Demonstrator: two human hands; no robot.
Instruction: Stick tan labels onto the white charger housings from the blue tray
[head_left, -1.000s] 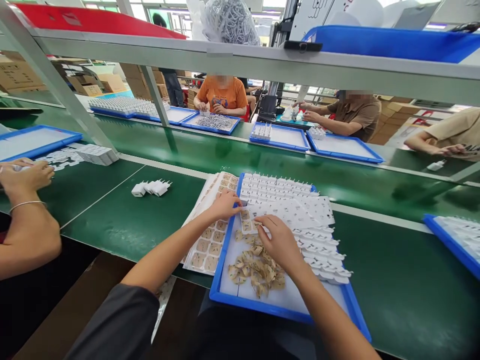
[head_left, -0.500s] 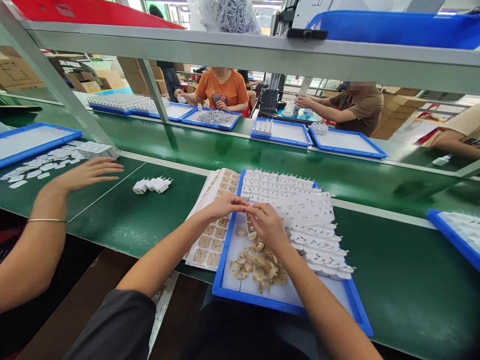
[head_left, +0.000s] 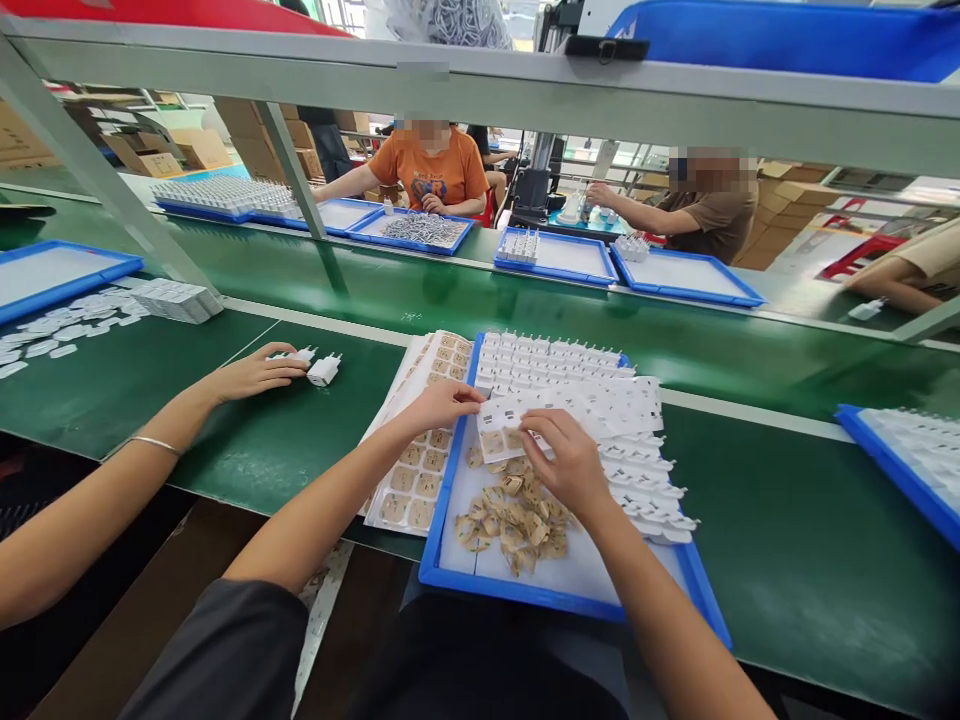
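Over a blue-rimmed tray (head_left: pixel 577 603), my left hand (head_left: pixel 442 404) pinches the left end of a white sticker sheet (head_left: pixel 495 418). My right hand (head_left: pixel 568 460) has its thumb and fingertips closed on the same sheet farther right. Tan squares show on its lower edge. Below the hands lies a heap of crumpled tan backing pieces (head_left: pixel 517 530). White plug chargers (head_left: pixel 544 352) stand in rows at the tray's far side, more on its right. Another white sheet (head_left: pixel 615 405) rests across them. Left of the tray is a stack of tan sticker sheets (head_left: pixel 409 482).
A co-worker's hand (head_left: pixel 259 374) touches white chargers (head_left: pixel 325 370) on the green bench. Farther left are a white block stack (head_left: pixel 176 300) and loose white pieces (head_left: pixel 64 330). A metal shelf beam (head_left: pixel 450 82) crosses above. Another charger tray (head_left: pixel 892 470) sits at right.
My hands have moved apart, and the sticker sheet now shows stretched between them. The co-worker's hand has moved right and down onto the chargers on the bench. The view has shifted slightly.
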